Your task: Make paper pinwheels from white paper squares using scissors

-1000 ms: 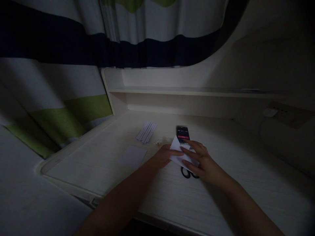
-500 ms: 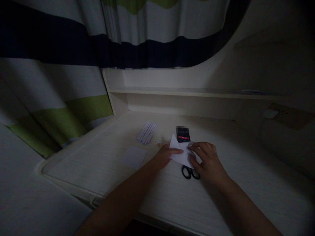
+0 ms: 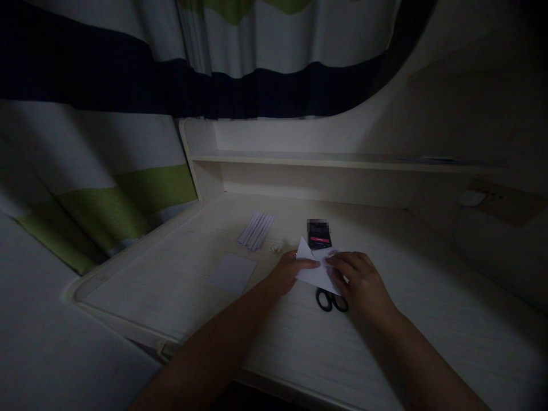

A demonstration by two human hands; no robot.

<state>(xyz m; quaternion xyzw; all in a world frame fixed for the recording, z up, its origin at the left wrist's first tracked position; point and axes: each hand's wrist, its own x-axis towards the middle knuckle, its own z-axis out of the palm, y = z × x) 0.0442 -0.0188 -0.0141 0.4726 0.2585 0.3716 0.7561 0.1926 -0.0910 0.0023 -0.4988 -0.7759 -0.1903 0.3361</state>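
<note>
A folded white sheet of paper (image 3: 315,277) is held just above the desk, a pointed corner standing up at its left. My left hand (image 3: 287,273) grips its left side, thumb laid across the top. At the right side, my right hand (image 3: 357,279) has its fingers and thumb closed on the paper. Black-handled scissors (image 3: 324,299) lie beneath, only their finger loops showing. Just beyond the paper is a phone (image 3: 319,233) with a dark screen and a red bar.
A row of narrow folded paper strips (image 3: 256,231) lies back left, near a small cluster of white bits (image 3: 275,246). A flat white sheet (image 3: 233,273) rests left of my forearm. Behind the desk (image 3: 171,297) runs a shelf (image 3: 299,159), with a striped curtain (image 3: 162,188) along the left.
My right hand has shifted slightly left, its fingers drawing closer together on the paper. The raised paper corner sits a little lower. My left hand has barely moved.
</note>
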